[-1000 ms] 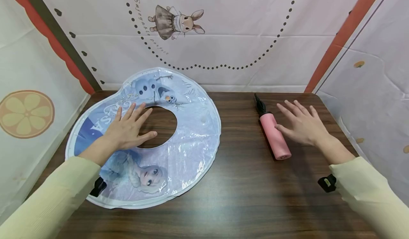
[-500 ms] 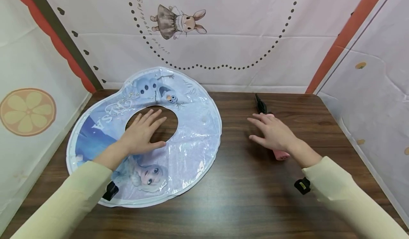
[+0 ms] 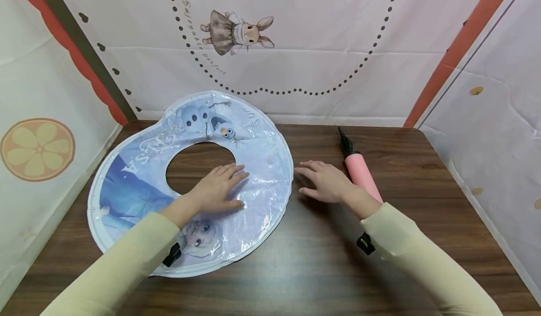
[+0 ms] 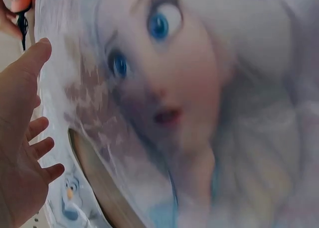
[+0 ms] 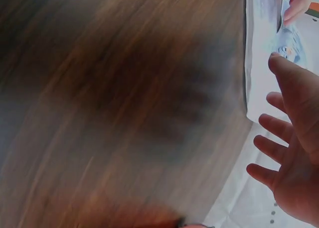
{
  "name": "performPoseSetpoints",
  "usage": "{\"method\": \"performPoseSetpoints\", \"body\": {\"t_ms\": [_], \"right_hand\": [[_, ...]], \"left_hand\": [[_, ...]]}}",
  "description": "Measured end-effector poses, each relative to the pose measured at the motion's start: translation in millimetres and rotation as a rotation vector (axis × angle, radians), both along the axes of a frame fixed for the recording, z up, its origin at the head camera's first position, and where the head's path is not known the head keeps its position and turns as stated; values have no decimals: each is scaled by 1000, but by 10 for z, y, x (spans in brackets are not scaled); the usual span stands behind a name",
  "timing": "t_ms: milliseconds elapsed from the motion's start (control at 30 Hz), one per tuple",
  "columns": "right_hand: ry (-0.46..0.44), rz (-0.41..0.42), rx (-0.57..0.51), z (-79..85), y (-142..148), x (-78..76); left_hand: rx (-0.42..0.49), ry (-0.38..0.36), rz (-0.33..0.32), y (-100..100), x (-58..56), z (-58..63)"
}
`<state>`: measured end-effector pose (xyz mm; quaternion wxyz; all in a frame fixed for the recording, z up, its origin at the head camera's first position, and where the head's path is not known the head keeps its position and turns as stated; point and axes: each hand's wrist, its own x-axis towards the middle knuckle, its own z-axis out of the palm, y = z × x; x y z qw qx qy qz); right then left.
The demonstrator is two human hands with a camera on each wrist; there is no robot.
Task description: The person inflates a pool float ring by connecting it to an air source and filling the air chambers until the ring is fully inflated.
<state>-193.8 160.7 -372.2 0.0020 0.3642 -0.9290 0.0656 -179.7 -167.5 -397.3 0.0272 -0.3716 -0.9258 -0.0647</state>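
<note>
Head view: left hand over the printed swim ring, fingers straight and spread, thumb well out; whether the tips touch, cannot tell. Right hand over the wooden table, fingers extended and slightly fanned, tips just beside the ring's right rim. Pink pump lies to the right of the right fingers, nozzle pointing away, near end covered by the wrist. My reading on progress: early stage. Ring is laid out whole and looks slack; pump lies apart from it, unconnected. Neither thing is held.

Left wrist view: left fingers apart, nothing between them. Ring's printed surface fills most of the frame beside the thumb; pump shows past the thumb tip, nozzle toward it. No sign of the ring being worked at this hand.

Right wrist view: right fingers and thumb apart, grasping nothing; ring's rim just past the thumb tip, table blurred to the other side. Left to do, as I judge it: practically all the handling, of ring and pump alike
</note>
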Motion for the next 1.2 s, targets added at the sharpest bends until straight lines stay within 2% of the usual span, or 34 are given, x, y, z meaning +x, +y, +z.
{"method": "performPoseSetpoints", "body": {"t_ms": [267,467,667,967,1200], "right_hand": [[-11,33,28,-137,-164,-44],[2,29,55,-189,-224,-37],[38,67,38,-187,-201,28],[56,177,18,-196,-201,166],[111,231,16,-192,-208,268]], "left_hand": [[-7,-96,-7,200,47,-70],[-28,-130,5,248,83,-97],[-44,-125,-15,237,127,-91],[-28,-174,-31,136,314,-47],[-11,-192,-74,81,369,-20]]}}
